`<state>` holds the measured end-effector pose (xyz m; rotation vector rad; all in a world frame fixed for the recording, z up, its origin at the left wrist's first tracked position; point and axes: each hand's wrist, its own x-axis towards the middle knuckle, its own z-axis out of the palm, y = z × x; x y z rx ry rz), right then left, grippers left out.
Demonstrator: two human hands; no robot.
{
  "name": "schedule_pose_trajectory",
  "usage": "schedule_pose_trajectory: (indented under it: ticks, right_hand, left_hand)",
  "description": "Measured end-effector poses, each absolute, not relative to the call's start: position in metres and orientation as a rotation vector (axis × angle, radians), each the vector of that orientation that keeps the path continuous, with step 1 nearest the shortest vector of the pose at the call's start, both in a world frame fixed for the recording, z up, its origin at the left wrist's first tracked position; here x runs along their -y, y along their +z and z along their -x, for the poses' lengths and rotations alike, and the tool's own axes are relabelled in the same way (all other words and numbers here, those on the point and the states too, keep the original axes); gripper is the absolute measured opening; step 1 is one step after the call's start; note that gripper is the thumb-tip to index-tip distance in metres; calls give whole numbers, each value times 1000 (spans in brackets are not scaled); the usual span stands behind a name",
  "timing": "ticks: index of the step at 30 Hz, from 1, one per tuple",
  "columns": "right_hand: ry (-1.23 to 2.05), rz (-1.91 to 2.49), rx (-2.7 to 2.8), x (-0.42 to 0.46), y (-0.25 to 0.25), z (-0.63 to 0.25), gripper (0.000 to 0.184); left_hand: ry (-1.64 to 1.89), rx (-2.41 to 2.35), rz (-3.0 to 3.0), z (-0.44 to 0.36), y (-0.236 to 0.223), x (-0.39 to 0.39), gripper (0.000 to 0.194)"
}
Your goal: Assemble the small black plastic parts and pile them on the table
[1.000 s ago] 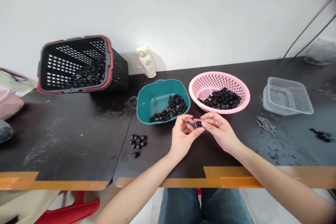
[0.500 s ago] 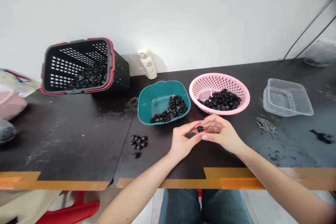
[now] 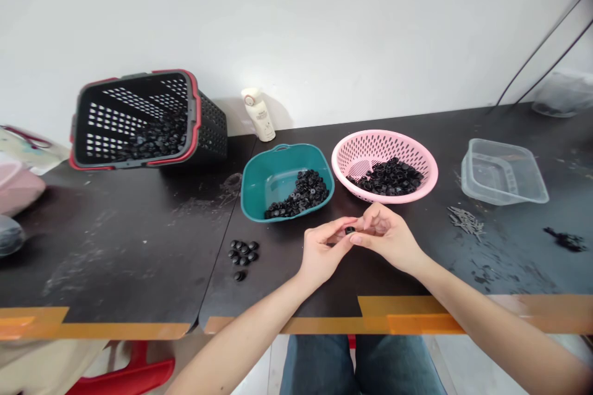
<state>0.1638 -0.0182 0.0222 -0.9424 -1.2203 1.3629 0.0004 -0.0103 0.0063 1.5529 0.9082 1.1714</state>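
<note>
Between my fingertips is a small round black plastic part (image 3: pixel 349 230), partly covered by the fingers. My left hand (image 3: pixel 324 249) pinches it from the left, while my right hand (image 3: pixel 386 237) grips it from the right with thumb and fingers. Both hands are above the dark table, just in front of a pink colander (image 3: pixel 430 188) that holds a heap of black parts (image 3: pixel 393 176). Left of it stands a teal basin (image 3: pixel 252 188) with small black ring-like pieces (image 3: pixel 303 193). Several round black parts (image 3: pixel 243 251) lie grouped on the table left of my hands.
A dark basket (image 3: pixel 210 123) with red trim lies tipped at the back left, black parts inside. A white bottle (image 3: pixel 259 114) stands by the wall. At right are a clear plastic container (image 3: pixel 503 173), thin grey pins (image 3: pixel 466 221) and a black clump (image 3: pixel 566 239). Orange tape (image 3: pixel 324 324) lines the front edge.
The black part has turned slightly and is more covered by my fingers. My right-hand fingers have shifted a little around it. The whole view has moved slightly.
</note>
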Motion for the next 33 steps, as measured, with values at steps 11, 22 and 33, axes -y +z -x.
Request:
schedule_pose_trajectory:
  ticks: [11, 22, 33]
  right_hand:
    - [1275, 932, 1233, 18, 17, -163, 29]
    - [973, 1028, 1678, 15, 3, -165, 25]
    - [822, 1094, 1876, 14, -13, -156, 27]
  left_hand:
    - [1342, -1013, -2086, 5, -2, 2, 42]
    - [945, -1293, -2628, 43, 24, 28, 28]
    - [572, -1748, -2761, 164, 7, 54, 19]
